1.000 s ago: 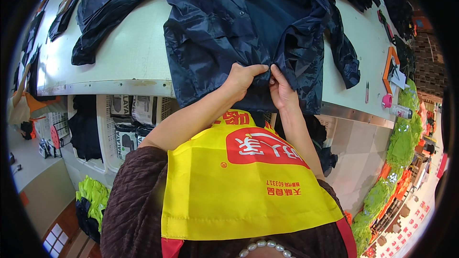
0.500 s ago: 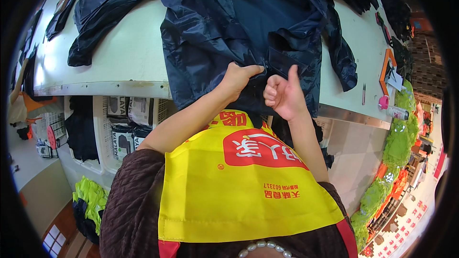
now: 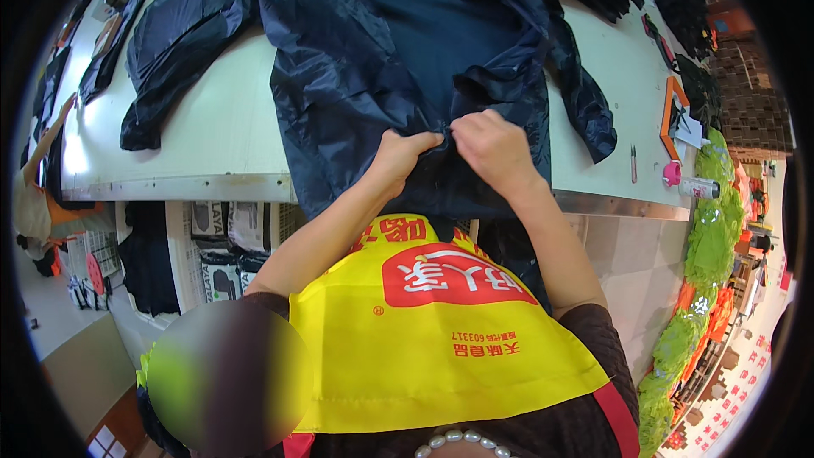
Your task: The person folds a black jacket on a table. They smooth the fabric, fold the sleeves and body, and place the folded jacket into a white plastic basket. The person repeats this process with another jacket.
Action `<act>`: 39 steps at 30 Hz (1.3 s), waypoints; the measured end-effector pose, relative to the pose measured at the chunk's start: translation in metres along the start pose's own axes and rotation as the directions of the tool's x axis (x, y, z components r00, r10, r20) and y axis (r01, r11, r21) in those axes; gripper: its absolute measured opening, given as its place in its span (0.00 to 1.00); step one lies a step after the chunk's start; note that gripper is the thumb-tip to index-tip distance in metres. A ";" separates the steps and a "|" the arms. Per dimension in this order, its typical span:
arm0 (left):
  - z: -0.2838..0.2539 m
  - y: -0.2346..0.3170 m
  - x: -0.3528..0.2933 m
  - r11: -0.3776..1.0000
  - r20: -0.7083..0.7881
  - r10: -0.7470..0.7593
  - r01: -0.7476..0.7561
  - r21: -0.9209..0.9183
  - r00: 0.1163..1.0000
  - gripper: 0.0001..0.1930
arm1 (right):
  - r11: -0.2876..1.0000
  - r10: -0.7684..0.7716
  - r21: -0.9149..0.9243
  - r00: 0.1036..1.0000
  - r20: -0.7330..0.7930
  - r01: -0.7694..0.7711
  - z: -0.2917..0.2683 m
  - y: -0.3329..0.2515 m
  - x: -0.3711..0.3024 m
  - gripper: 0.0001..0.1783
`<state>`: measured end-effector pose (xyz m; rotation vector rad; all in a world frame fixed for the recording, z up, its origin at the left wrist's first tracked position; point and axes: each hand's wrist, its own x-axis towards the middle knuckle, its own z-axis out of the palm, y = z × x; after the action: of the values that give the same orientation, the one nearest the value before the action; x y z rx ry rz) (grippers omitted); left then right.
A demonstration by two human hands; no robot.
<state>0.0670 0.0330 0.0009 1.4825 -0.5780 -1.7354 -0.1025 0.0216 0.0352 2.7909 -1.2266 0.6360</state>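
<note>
A navy blue jacket (image 3: 331, 76) lies spread open on the white table, its lower hem hanging over the front edge toward me. My left hand (image 3: 397, 161) is closed on the jacket's left front edge, near the bottom, with the thumb pointing right. Close beside it, my right hand (image 3: 496, 146) pinches the opposite front edge, knuckles up. The fingertips of both hands nearly meet where the two edges come together. What looks like the zipper's lower end is there, but my fingers cover most of it.
On the white table (image 3: 220, 140) lie an orange frame-like object (image 3: 670, 123), a pen (image 3: 633, 165), a pink ring (image 3: 671, 174) and a bottle (image 3: 699, 187). Lime-green garments (image 3: 712, 229) line the right side. Beneath are packaged goods (image 3: 222, 276). Another person's arm (image 3: 52, 140) shows at far left.
My right hand has gone from thumb raised, fingers curled, to pinching the jacket's edge beside my left hand. The left hand keeps its grip. The whole view has shifted slightly.
</note>
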 end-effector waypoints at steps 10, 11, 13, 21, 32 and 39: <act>-0.009 -0.012 -0.017 0.949 0.020 -0.078 0.068 0.308 0.997 0.35 | 0.950 0.237 0.251 0.953 -0.188 -0.187 0.039 0.049 0.044 0.04; -0.012 -0.006 -0.023 0.937 0.007 -0.051 0.045 0.347 0.999 0.39 | 0.938 0.269 0.283 0.937 -0.224 -0.201 0.040 0.060 0.039 0.05; -0.026 0.005 -0.029 0.911 -0.020 0.007 0.002 0.413 1.000 0.45 | 0.949 0.305 0.181 0.891 -0.337 -0.257 0.029 0.096 0.019 0.08; -0.180 0.017 0.054 0.435 -0.227 0.384 0.042 0.900 0.895 0.21 | 0.693 0.694 -0.428 0.697 0.180 -0.580 -0.025 0.222 -0.206 0.16; -0.283 0.050 0.138 0.225 -0.128 0.721 -0.055 0.973 0.681 0.10 | 0.589 0.741 -0.641 0.013 0.671 -0.492 -0.064 0.145 -0.245 0.18; -0.194 0.033 0.078 0.236 0.137 0.715 -0.422 0.875 0.685 0.08 | 0.743 0.611 0.281 0.787 0.089 -0.608 -0.001 0.091 0.067 0.20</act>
<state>0.2607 -0.0220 -0.0652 1.7504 -1.7864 -0.4954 -0.1273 -0.0879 0.0488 2.5363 -2.2525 0.9208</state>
